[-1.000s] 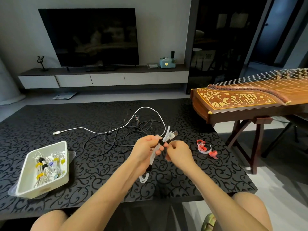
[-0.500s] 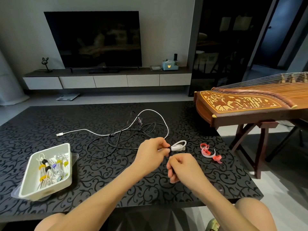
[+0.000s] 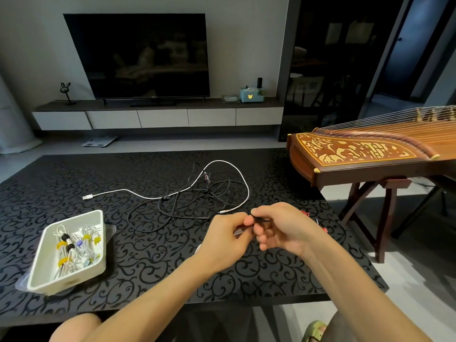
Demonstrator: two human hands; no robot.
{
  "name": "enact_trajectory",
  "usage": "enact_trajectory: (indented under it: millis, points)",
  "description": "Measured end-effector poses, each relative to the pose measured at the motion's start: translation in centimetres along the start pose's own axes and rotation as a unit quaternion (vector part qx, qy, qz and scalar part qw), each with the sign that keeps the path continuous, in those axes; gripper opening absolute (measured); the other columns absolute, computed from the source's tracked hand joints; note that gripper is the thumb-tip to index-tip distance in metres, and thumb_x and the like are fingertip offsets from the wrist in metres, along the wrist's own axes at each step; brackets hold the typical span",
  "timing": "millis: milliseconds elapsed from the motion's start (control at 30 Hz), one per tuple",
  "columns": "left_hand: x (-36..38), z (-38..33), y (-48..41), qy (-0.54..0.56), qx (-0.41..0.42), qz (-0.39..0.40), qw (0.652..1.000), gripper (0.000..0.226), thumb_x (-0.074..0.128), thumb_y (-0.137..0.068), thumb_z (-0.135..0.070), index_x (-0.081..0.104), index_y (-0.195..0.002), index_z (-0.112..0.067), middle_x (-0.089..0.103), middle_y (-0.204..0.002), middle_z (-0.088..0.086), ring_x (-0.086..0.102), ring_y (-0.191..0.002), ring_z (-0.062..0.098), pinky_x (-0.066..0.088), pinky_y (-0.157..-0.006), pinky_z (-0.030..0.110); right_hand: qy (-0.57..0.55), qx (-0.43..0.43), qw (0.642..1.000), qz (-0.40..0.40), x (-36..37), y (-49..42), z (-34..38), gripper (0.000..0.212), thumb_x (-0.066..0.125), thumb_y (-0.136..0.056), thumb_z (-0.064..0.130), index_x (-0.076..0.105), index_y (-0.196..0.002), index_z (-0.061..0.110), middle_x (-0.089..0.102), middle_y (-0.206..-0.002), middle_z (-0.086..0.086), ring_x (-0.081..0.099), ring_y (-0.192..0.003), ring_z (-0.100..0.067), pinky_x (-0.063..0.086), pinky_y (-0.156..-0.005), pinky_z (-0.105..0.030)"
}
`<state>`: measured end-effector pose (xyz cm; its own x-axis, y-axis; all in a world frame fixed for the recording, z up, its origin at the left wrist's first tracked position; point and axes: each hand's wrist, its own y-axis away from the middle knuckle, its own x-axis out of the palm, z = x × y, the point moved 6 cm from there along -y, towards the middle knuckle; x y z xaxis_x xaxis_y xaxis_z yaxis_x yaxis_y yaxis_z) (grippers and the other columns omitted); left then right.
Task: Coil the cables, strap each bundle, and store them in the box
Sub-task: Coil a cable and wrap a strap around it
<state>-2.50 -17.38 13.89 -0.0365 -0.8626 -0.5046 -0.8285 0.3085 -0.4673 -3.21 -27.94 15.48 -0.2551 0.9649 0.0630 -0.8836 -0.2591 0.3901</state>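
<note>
The white cable bundle is mostly hidden between both hands, just above the counter. The left hand curls its fingers round it. The right hand pinches the thin black strap. If the strap slips, the smooth, springy loops may pop open. The hard white box waits far left.

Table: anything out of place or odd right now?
Nothing looks spilled or damaged. The white cable and black cables lie tangled together, not yet coiled. The box sits on a clear lid, which pokes out beside it.
</note>
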Motion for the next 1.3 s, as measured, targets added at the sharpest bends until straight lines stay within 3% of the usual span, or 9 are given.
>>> enact_trajectory:
  millis: [100, 300, 400, 533, 633, 800, 867, 1000, 1300]
  points:
    - [-0.1, 0.6, -0.3, 0.045, -0.082, -0.007, 0.996, 0.030, 0.062, -0.083, -0.003, 0.057, -0.060, -0.022, 0.057, -0.055, -0.014, 0.047, -0.053, -0.001, 0.035, -0.057, 0.014, 0.043, -0.007, 0.999, 0.025, -1.0, 1.2, 0.9, 0.040, 0.037, -0.102, 0.023, 0.067, -0.091, -0.001, 0.048, -0.045, -0.004, 0.044, -0.038, -0.011, 0.046, -0.041, -0.024]
    - [0.1, 1.3, -0.7, 0.303, -0.240, 0.051, 0.921, 0.025, 0.053, -0.092, 0.000, 0.050, -0.069, -0.009, 0.066, -0.065, 0.014, 0.047, -0.046, 0.011, 0.029, -0.047, 0.021, 0.072, -0.188, 0.963, -0.178, -8.5, 1.2, 1.5, 0.028, 0.042, -0.098, 0.005, 0.064, -0.114, 0.009, 0.062, -0.067, -0.003, 0.055, -0.057, -0.012, 0.048, -0.055, -0.025]
    - [0.2, 0.8, -1.1, 0.365, -0.244, 0.056, 0.897, 0.023, 0.054, -0.090, 0.001, 0.035, -0.086, -0.011, 0.063, -0.065, 0.020, 0.045, -0.045, 0.015, 0.029, -0.042, 0.019, 0.078, -0.189, 0.976, -0.069, -5.8, -0.9, -1.6, 0.040, 0.047, -0.092, -0.003, 0.063, -0.113, 0.028, 0.069, -0.109, -0.005, 0.064, -0.093, -0.012, 0.051, -0.085, -0.030]
    - [-0.1, 0.2, -1.3, 0.386, -0.230, 0.061, 0.892, 0.038, 0.058, -0.076, -0.012, 0.022, -0.086, -0.018, 0.058, -0.064, 0.018, 0.044, -0.045, 0.013, 0.029, -0.042, 0.017, 0.006, -0.211, 0.976, 0.051, -2.1, -1.8, -2.9, 0.031, 0.051, -0.091, 0.001, 0.067, -0.108, 0.022, 0.066, -0.095, -0.014, 0.064, -0.101, -0.027, 0.043, -0.102, -0.044]
    - [-0.6, 0.2, -1.2, 0.405, -0.229, 0.051, 0.884, 0.039, 0.057, -0.075, -0.011, 0.020, -0.085, -0.020, 0.056, -0.060, 0.017, 0.040, -0.041, 0.012, 0.027, -0.042, 0.017, -0.062, -0.236, 0.968, 0.056, -1.2, -2.1, -2.5, 0.027, 0.047, -0.091, 0.009, 0.070, -0.079, 0.017, 0.062, -0.083, -0.019, 0.063, -0.091, -0.039, 0.048, -0.090, -0.046]
    - [-0.9, 0.6, -1.3, 0.413, -0.234, 0.043, 0.879, 0.036, 0.057, -0.078, -0.009, 0.022, -0.083, -0.019, 0.055, -0.056, 0.012, 0.041, -0.040, 0.011, 0.027, -0.039, 0.016, -0.199, -0.195, 0.954, 0.106, -1.3, -1.7, -2.5, 0.034, 0.040, -0.090, 0.025, 0.070, -0.084, 0.009, 0.062, -0.082, -0.017, 0.058, -0.079, -0.030, 0.053, -0.070, -0.040]
    - [-0.7, 0.8, -1.3, 0.412, -0.239, 0.047, 0.878, 0.036, 0.057, -0.082, -0.007, 0.023, -0.083, -0.019, 0.054, -0.058, 0.013, 0.042, -0.041, 0.012, 0.027, -0.039, 0.016, -0.165, -0.208, 0.958, 0.110, -1.2, -1.7, -2.3, 0.029, 0.044, -0.092, 0.023, 0.069, -0.088, 0.008, 0.062, -0.082, -0.015, 0.058, -0.076, -0.025, 0.052, -0.067, -0.037]
    - [-0.7, 0.6, -1.4, 0.425, -0.235, 0.052, 0.873, 0.034, 0.055, -0.085, -0.008, 0.024, -0.083, -0.019, 0.054, -0.060, 0.011, 0.038, -0.044, 0.012, 0.027, -0.040, 0.015, -0.036, -0.243, 0.969, -0.031, -2.1, -2.2, -2.4, 0.025, 0.049, -0.097, 0.011, 0.066, -0.079, 0.007, 0.060, -0.069, -0.009, 0.049, -0.056, -0.016, 0.046, -0.052, -0.024]
    - [-1.8, 0.1, -1.8, 0.398, -0.163, -0.015, 0.903, 0.035, 0.054, -0.082, -0.003, 0.022, -0.082, -0.018, 0.056, -0.060, 0.008, 0.041, -0.048, 0.010, 0.031, -0.045, 0.016, 0.012, -0.250, 0.961, -0.116, -2.1, -0.7, -2.4, 0.022, 0.052, -0.095, 0.009, 0.068, -0.081, 0.003, 0.057, -0.052, -0.003, 0.046, -0.043, -0.009, 0.039, -0.043, -0.021]
